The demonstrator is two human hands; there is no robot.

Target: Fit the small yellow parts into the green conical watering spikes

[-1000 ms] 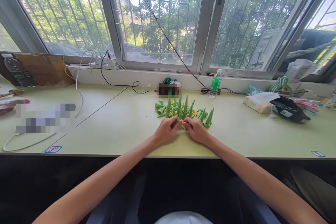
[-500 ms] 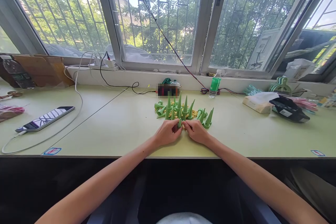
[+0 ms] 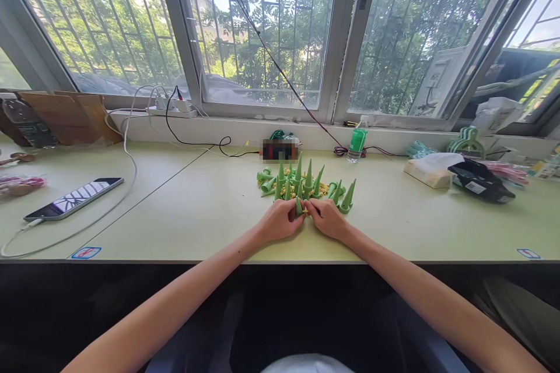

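My left hand (image 3: pixel 280 221) is closed around a green plastic watering spike (image 3: pixel 299 207), its tip tilted up and slightly left. From the other side, my right hand (image 3: pixel 328 219) pinches a small yellow part (image 3: pixel 305 210) against that spike; fingers hide most of it. Just beyond both hands stand several green spikes (image 3: pixel 308 179), points upward. Other spikes (image 3: pixel 266 176) lie on their sides at the left of the group. Small yellow pieces (image 3: pixel 324 189) are scattered among them.
The pale table (image 3: pixel 184 210) runs along a window. Behind the spikes are a blurred dark object (image 3: pixel 279 150) and a green-labelled bottle (image 3: pixel 358 141). A charging phone (image 3: pixel 74 198) lies left; a tissue pack (image 3: pixel 431 170) and black package (image 3: pixel 481 180) lie right.
The spike in my left hand has tilted a little to the left. More of the yellow part shows between my fingers. Both hands stay nearly in place.
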